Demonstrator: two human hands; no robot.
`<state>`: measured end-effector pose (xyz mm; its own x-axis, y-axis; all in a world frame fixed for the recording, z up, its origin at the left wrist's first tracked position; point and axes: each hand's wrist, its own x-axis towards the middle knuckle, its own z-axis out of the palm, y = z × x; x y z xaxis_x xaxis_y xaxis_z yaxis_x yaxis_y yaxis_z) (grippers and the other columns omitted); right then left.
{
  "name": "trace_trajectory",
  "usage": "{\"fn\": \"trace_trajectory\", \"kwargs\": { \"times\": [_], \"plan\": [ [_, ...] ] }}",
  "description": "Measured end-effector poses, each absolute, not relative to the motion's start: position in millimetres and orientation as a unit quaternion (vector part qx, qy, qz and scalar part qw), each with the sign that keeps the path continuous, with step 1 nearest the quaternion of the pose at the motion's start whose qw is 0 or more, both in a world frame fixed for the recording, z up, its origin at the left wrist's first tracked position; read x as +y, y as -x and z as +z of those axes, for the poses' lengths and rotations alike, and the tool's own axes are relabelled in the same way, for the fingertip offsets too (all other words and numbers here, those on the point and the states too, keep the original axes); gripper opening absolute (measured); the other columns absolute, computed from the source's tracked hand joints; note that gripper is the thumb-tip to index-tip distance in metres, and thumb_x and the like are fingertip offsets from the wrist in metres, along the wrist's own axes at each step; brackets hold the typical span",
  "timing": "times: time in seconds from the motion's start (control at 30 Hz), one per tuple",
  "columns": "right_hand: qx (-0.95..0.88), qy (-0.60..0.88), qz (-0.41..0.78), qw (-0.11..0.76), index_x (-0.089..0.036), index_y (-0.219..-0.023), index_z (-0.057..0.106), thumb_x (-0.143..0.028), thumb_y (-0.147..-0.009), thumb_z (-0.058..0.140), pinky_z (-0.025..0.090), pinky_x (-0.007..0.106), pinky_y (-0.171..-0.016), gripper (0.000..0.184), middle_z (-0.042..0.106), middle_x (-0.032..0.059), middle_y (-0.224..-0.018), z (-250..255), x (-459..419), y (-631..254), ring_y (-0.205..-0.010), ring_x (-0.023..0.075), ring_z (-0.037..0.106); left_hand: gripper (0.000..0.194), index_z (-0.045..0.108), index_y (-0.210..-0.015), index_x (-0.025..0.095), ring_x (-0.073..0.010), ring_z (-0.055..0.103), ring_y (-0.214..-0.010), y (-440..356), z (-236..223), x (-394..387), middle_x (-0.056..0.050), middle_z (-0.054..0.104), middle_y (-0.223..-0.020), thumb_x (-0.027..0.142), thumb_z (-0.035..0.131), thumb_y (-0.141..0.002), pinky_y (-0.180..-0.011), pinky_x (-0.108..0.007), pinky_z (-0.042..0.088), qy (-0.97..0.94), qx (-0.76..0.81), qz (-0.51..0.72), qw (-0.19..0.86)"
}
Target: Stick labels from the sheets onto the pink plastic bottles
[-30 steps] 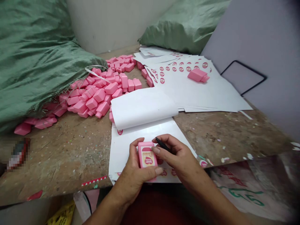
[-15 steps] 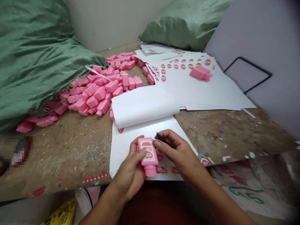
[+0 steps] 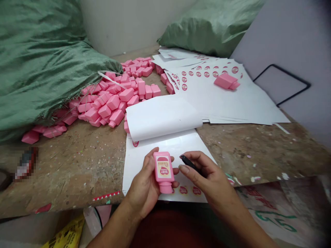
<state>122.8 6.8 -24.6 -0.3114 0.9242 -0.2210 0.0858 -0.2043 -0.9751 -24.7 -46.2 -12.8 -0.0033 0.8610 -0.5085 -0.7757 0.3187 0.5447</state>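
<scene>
My left hand (image 3: pixel 144 182) is wrapped round a small pink plastic bottle (image 3: pixel 165 187), its neck pointing toward me. A baby powder label (image 3: pixel 162 167) lies flat on the bottle's face, and the thumb rests along the side. Just right of the bottle, my right hand (image 3: pixel 204 175) grips a slim black pen-like tool (image 3: pixel 191 163); its exact kind cannot be made out. Beneath both hands lies a white sticker sheet (image 3: pixel 139 165) with red labels (image 3: pixel 183 190) along its near edge. Its far part is curled over.
A heap of pink bottles (image 3: pixel 113 103) spills from a green sack (image 3: pixel 51 69) at left. Stacked sticker sheets (image 3: pixel 227 106) lie back right with one pink bottle (image 3: pixel 227 81) on top. Another green sack (image 3: pixel 207 27) stands behind. A black wire frame (image 3: pixel 292 70) leans at right.
My right hand has drawn away from the bottle to the right, still holding the black tool. My left thumb has moved off the label onto the bottle's side, leaving the label uncovered.
</scene>
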Motion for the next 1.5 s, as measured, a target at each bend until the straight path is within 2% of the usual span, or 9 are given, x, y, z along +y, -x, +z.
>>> {"fn": "trace_trajectory", "kwargs": {
  "times": [0.1, 0.27, 0.43, 0.57, 0.77, 0.9, 1.1, 1.33, 1.5],
  "plan": [
    [-0.524, 0.468, 0.625, 0.339, -0.024, -0.103, 0.063, -0.047, -0.073, 0.076, 0.043, 0.025, -0.051, 0.04, 0.056, -0.0041, -0.066, -25.2, 9.8, -110.4, -0.059, 0.0146, 0.052, 0.043, 0.044, -0.131, 0.027, -0.0186, 0.065, -0.089, 21.7, -15.1, -49.6, -0.008, 0.062, -0.117, 0.045, 0.055, -0.092, -0.078, -0.035, 0.053, -0.093, 0.418, 0.581, 0.693],
    [-0.497, 0.413, 0.688, 0.329, -0.021, -0.094, 0.068, -0.039, -0.076, 0.074, 0.049, 0.028, -0.067, 0.026, 0.066, 0.0007, -0.085, -23.8, 14.2, -103.6, -0.075, 0.0162, 0.059, 0.045, 0.049, -0.125, 0.026, -0.0182, 0.063, -0.093, 20.5, -14.5, -54.2, -0.007, 0.06, -0.119, 0.047, 0.062, -0.088, -0.077, -0.033, 0.053, -0.111, 0.445, 0.58, 0.673],
    [-0.488, 0.408, 0.711, 0.299, -0.021, -0.102, 0.067, -0.038, -0.081, 0.069, 0.049, 0.027, -0.063, 0.027, 0.064, -0.0005, -0.078, -24.2, 11.3, -109.2, -0.069, 0.0153, 0.058, 0.04, 0.048, -0.124, 0.025, -0.0192, 0.063, -0.093, 24.4, -15.1, -58.3, -0.008, 0.061, -0.115, 0.045, 0.058, -0.09, -0.07, -0.031, 0.054, -0.118, 0.436, 0.571, 0.686],
    [-0.531, 0.412, 0.681, 0.292, -0.021, -0.096, 0.067, -0.042, -0.079, 0.07, 0.044, 0.024, -0.052, 0.027, 0.063, -0.0003, -0.079, -24.1, 8.0, -108.4, -0.064, 0.0146, 0.055, 0.039, 0.046, -0.126, 0.025, -0.0176, 0.063, -0.092, 26.2, -16.2, -63.7, -0.007, 0.061, -0.114, 0.044, 0.053, -0.093, -0.072, -0.03, 0.054, -0.136, 0.448, 0.569, 0.676],
    [-0.555, 0.392, 0.676, 0.285, -0.021, -0.097, 0.068, -0.038, -0.081, 0.064, 0.046, 0.028, -0.062, 0.024, 0.062, -0.0019, -0.07, -16.5, 6.9, -109.7, -0.065, 0.016, 0.058, 0.04, 0.048, -0.126, 0.023, -0.0177, 0.063, -0.088, 27.9, -13.9, -69.1, -0.009, 0.062, -0.111, 0.044, 0.055, -0.092, -0.07, -0.03, 0.053, -0.145, 0.446, 0.564, 0.68],
    [-0.569, 0.389, 0.657, 0.307, -0.021, -0.085, 0.066, -0.04, -0.078, 0.067, 0.047, 0.028, -0.064, 0.021, 0.064, -0.0006, -0.077, -10.3, 4.7, -108.2, -0.071, 0.0173, 0.059, 0.046, 0.05, -0.126, 0.025, -0.0138, 0.063, -0.078, 27.9, -12.2, -72.8, -0.007, 0.064, -0.109, 0.047, 0.062, -0.087, -0.071, -0.029, 0.053, -0.143, 0.464, 0.568, 0.665],
    [-0.582, 0.377, 0.66, 0.29, -0.021, -0.093, 0.068, -0.039, -0.083, 0.061, 0.044, 0.026, -0.058, 0.022, 0.059, -0.0025, -0.066, -12.4, 1.0, -108.8, -0.062, 0.0148, 0.054, 0.047, 0.048, -0.126, 0.022, -0.0183, 0.064, -0.085, 30.1, -9.8, -77.8, -0.009, 0.064, -0.106, 0.045, 0.062, -0.088, -0.066, -0.029, 0.054, -0.153, 0.445, 0.569, 0.674],
    [-0.551, 0.376, 0.675, 0.316, -0.021, -0.088, 0.066, -0.04, -0.079, 0.071, 0.042, 0.023, -0.052, 0.022, 0.059, -0.0033, -0.068, -12.2, -3.6, -101.8, -0.06, 0.0123, 0.053, 0.045, 0.05, -0.125, 0.024, -0.0158, 0.064, -0.081, 29.4, -9.2, -79.4, -0.007, 0.064, -0.108, 0.046, 0.062, -0.088, -0.068, -0.029, 0.055, -0.143, 0.449, 0.577, 0.667],
    [-0.526, 0.394, 0.692, 0.297, -0.02, -0.1, 0.066, -0.045, -0.083, 0.068, 0.038, 0.022, -0.047, 0.03, 0.057, -0.0036, -0.063, -20.4, -4.6, -104.3, -0.052, 0.0107, 0.049, 0.039, 0.043, -0.127, 0.018, -0.0173, 0.064, -0.076, 33.9, -12.8, -79.5, -0.009, 0.066, -0.091, 0.04, 0.049, -0.096, -0.065, -0.031, 0.055, -0.14, 0.416, 0.576, 0.689]
  ]
}}
